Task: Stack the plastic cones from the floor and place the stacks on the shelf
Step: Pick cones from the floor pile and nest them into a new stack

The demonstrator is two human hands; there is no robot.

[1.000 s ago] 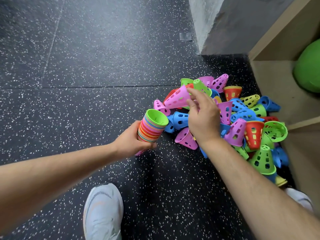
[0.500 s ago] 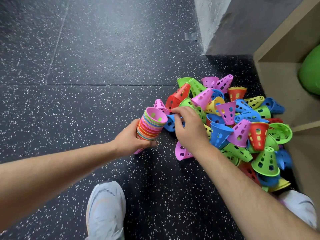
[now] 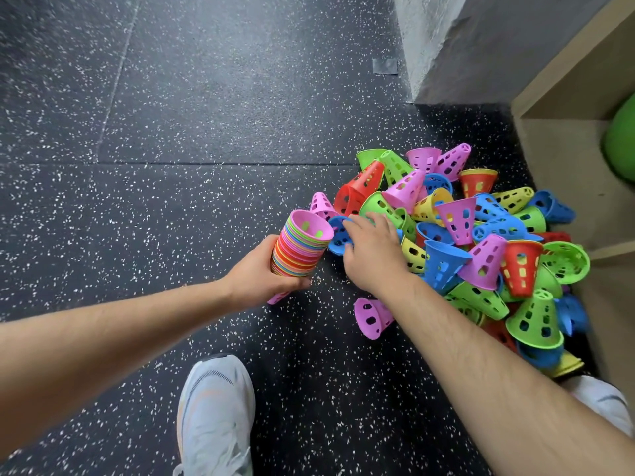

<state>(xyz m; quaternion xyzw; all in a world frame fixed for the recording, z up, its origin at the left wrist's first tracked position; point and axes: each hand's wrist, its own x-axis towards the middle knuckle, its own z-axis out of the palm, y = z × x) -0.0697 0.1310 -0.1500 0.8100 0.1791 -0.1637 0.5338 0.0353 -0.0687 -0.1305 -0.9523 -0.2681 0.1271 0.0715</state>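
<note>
My left hand [image 3: 256,276] grips a tall stack of nested cones [image 3: 302,245], tilted, with a pink cone on top. Just right of it, my right hand [image 3: 374,255] reaches into the pile of loose perforated cones [image 3: 460,218] on the floor. Its fingers and thumb curl round a blue cone [image 3: 336,235] at the pile's left edge. The pile holds pink, green, blue, red and yellow cones. One pink cone [image 3: 371,316] lies apart under my right forearm. The wooden shelf [image 3: 563,159] stands at the right.
A green ball [image 3: 620,142] sits inside the shelf's compartment. A grey wall corner [image 3: 446,46] rises behind the pile. My white shoes are on the speckled black floor: the left shoe [image 3: 214,417] near the bottom middle and the right shoe [image 3: 604,403] beside the shelf.
My right hand carried a pink cone to the stack and let it go there. It has since moved onto a blue cone at the pile's left edge. The left hand stayed put.
</note>
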